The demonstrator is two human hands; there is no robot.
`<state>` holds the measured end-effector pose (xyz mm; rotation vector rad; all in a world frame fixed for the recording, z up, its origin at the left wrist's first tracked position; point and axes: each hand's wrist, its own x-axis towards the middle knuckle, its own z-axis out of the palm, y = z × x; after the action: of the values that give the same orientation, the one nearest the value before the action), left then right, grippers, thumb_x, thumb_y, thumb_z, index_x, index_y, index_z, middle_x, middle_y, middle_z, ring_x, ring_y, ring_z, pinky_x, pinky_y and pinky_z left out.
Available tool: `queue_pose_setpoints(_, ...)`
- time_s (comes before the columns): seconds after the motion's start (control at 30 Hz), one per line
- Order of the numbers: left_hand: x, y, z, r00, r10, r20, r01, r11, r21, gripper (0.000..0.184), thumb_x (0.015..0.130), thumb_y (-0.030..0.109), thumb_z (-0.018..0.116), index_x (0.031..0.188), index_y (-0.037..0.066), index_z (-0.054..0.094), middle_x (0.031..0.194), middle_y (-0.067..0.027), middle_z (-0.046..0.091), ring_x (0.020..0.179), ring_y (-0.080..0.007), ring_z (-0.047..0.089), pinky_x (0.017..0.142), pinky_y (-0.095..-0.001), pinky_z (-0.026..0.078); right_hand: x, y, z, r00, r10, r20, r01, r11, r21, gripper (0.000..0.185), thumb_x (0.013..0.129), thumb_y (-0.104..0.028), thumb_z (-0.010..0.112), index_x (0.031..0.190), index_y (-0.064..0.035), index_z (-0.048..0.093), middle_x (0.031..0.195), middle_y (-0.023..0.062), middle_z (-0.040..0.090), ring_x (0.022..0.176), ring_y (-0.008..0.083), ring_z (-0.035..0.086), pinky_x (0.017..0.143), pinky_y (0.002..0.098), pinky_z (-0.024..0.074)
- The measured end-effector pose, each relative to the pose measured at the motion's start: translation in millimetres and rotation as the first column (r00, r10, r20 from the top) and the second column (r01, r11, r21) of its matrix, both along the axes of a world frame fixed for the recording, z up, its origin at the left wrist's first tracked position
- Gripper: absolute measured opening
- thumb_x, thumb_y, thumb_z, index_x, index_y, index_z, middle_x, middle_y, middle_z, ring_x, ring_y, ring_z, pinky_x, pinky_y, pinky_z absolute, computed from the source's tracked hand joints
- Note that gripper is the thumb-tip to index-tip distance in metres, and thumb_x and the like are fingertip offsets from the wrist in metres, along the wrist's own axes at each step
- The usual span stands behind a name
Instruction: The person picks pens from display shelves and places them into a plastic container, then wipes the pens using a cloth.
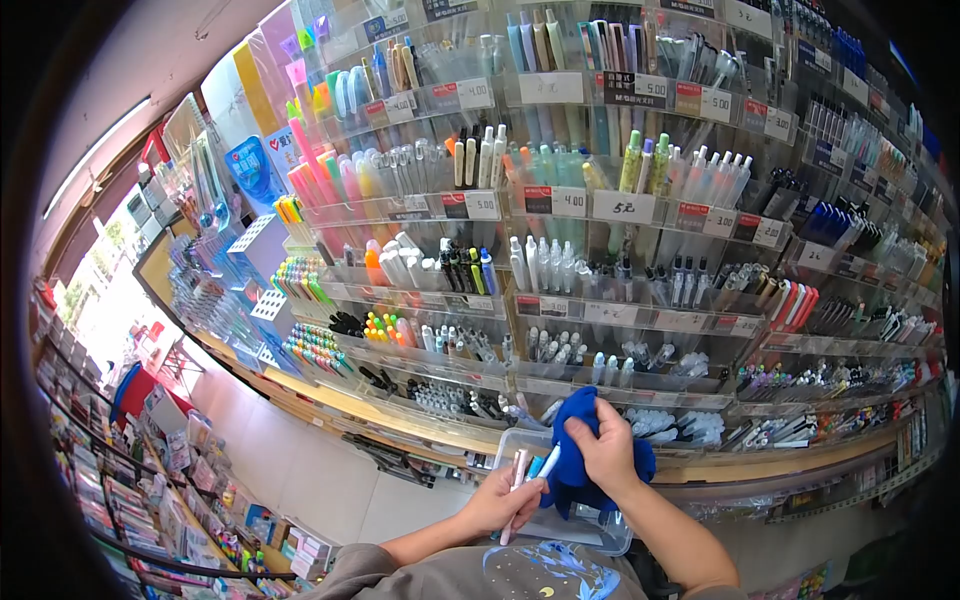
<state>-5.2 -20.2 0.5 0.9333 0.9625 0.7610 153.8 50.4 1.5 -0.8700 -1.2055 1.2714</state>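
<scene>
My left hand (490,504) is closed around a few pens (519,472), one pale pink, one blue and one whitish, held upright or slanting. In my right hand (606,452) is a bunched blue cloth (575,455), which hangs down beside the pens. The tip of the whitish pen meets or nearly meets the cloth's edge; I cannot tell whether they touch. Below and behind both hands is a clear plastic bin (508,440), partly hidden by the cloth and my arms, so its contents do not show well.
A tall rack of clear tiered trays (590,312) full of pens and markers, with price labels, fills the view ahead. A wooden ledge (420,425) runs along its base. At left, an aisle with pale floor tiles (300,450) separates it from another crowded shelf (170,480).
</scene>
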Motion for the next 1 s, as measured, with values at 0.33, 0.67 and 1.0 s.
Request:
queue_pose_setpoints(0.33,-4,-2,1,0.969,-0.031,0.243,0.054,0.994,-0.09,0.02,0.092,0.02,0.042,0.09,0.001,0.046,0.051,-0.0018,0.038,0.037,-0.0093,0.037,0.034,-0.0218,0.03,2,6,-11,0.949,-0.192,-0.252,0.148,0.972,-0.184,0.021,0.091,-0.019,0.047,0.076,-0.0064,0.054,0.065,-0.0082,0.047,0.057,0.0009,0.037,0.051,0.0183,0.031)
queue_pose_setpoints(0.67,-1,-1,2,0.951,-0.031,0.306,0.08,0.986,-0.148,0.021,0.091,0.023,0.043,0.091,0.002,0.047,0.053,-0.002,0.04,0.037,-0.0091,0.038,0.034,-0.0214,0.03,7,3,-1,0.886,0.322,-0.333,-0.409,0.882,-0.235,0.021,0.087,-0.021,0.054,0.1,-0.0036,0.053,0.086,0.0006,0.057,0.072,0.006,0.053,0.066,0.0198,0.0445)
queue_pose_setpoints(1.0,-2,4,4,0.976,-0.045,0.212,0.059,0.996,-0.06,0.02,0.092,0.022,0.043,0.092,0.002,0.047,0.057,-0.0022,0.043,0.039,-0.0083,0.038,0.034,-0.0209,0.031,2,1,-4,0.911,0.266,-0.316,-0.365,0.876,-0.315,0.023,0.09,-0.026,0.048,0.09,-0.0039,0.055,0.078,0.0013,0.059,0.064,0.007,0.055,0.06,0.0215,0.046)
